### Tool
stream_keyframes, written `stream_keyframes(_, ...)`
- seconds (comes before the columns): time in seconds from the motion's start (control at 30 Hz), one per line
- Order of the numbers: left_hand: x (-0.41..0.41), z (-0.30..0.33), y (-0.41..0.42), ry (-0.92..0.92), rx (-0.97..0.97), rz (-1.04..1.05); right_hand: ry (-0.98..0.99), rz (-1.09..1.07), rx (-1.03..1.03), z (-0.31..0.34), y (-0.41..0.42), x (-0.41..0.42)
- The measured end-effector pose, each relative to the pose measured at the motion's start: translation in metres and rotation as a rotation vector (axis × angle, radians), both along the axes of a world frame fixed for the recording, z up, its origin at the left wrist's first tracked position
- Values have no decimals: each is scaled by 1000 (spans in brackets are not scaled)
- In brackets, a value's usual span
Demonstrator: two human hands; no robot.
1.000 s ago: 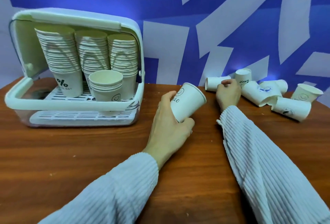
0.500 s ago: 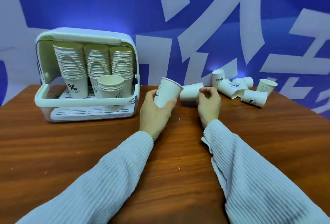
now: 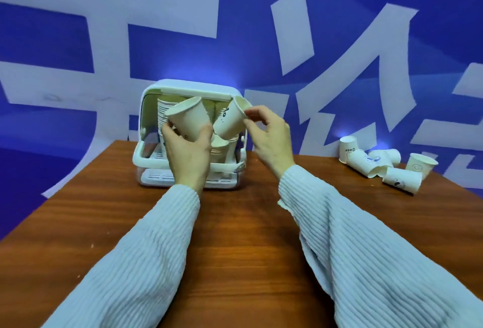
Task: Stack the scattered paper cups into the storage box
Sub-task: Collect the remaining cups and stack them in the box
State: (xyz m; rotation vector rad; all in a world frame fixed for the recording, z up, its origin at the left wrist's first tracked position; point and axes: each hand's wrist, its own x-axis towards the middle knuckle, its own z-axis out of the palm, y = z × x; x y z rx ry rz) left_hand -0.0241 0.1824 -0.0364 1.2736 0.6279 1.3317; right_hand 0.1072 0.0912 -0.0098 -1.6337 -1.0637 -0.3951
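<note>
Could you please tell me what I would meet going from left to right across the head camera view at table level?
Storage box → left hand holding a cup → right hand holding a second cup → pile of loose cups on the table.

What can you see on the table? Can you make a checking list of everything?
Surface: brown wooden table, bare in front.
Job's things: white storage box open, cup stacks inside; six loose paper cups at the far right.
Clutter: nothing seen.
Hands: left hand holds a cup; right hand pinches a printed cup by its rim.
Cables: nothing seen.
Surroundings: blue wall with white shapes.
</note>
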Motion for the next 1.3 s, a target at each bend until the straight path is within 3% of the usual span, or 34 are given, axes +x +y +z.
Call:
stream_keyframes(0.13, -5, 4, 10, -49, -43, 24, -159, -48, -196, 2, 32, -1)
stream_keyframes(0.23, -4, 3, 15, -55, -51, 21, -160, -23, -445, 0, 42, 5)
stream_keyframes(0.43, -3, -4, 27, 45, -11, 81, -306, 43, -790, -26, 50, -4)
stream_keyframes(0.6, -9, 2, 41, 19, 7, 77, -285, 66, -704, -34, 61, -12)
stream_keyframes(0.9, -9, 4, 66, 148, 127, 121, -290, 108, -650, -37, 88, -21)
stream_keyframes(1.03, -5, 9, 70, 179, 191, 100, -273, -47, -321, -46, 65, -19)
stream_keyframes(1.13, 4, 7, 69, 351, 316, 99, -194, -85, -272, -54, 46, -10)
stream_keyframes(1.3, 16, -12, 78, 822, 550, 115, -200, -122, -304, -62, 14, 2)
